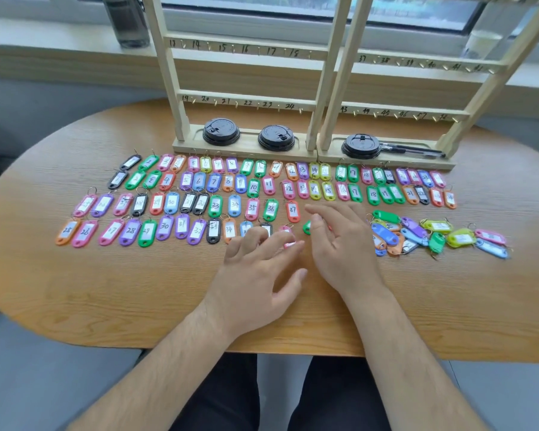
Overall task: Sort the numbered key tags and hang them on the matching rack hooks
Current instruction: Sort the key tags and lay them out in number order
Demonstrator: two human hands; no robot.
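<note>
Several coloured numbered key tags lie in four rows on the wooden table (106, 290); the red tag 37 (292, 210) ends the third row. An unsorted pile of tags (430, 234) lies at the right. Two wooden racks (246, 104) (402, 112) with numbered hooks stand behind, all visible hooks bare. My left hand (255, 275) is spread over the front row, fingertips at a pink tag (288, 237). My right hand (339, 241) hovers with relaxed fingers beside a green tag (307, 227), which it partly hides. Neither hand grips anything.
Three black cup lids (221, 130) (276, 137) (361, 146) and a black pen (411, 149) sit in the rack bases. A dark bottle (126, 20) and a clear one (489, 29) stand on the windowsill. Bare table lies in front of the rows.
</note>
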